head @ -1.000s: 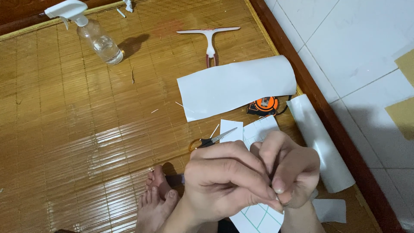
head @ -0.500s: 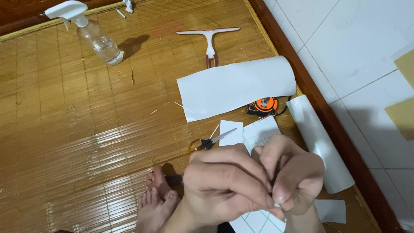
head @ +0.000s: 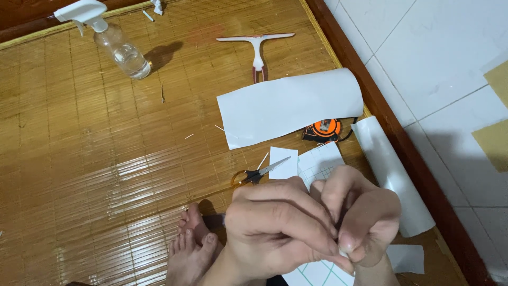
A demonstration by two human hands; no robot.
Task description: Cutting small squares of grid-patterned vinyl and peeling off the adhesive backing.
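Bamboo mat [head: 106, 159] covering the floor, bordered on the right by a dark wooden edge and white wall tiles [head: 423, 53]. On the mat, in descending size: a curled white sheet [head: 288, 106] at centre; a rolled white sheet [head: 391, 175] lying along the wooden edge; a clear spray bottle [head: 119, 47] with white trigger head, upper left; a white squeegee [head: 257, 47] above the curled sheet; the person's bare foot [head: 190, 249] at the lower edge; scissors [head: 259, 173] with yellow handles, blades pointing toward a small white offcut; an orange tape measure [head: 324, 130] just beside the curled sheet's lower right corner. In the foreground, left hand [head: 275, 228] and right hand [head: 365, 217] meet, fingers [head: 346, 241] of both curled closed and pinching the edge of a gridded backing sheet [head: 320, 164]. The sheet passes beneath both hands, showing above the knuckles and again below the wrists; the pinched edge itself is hidden between the fingertips.
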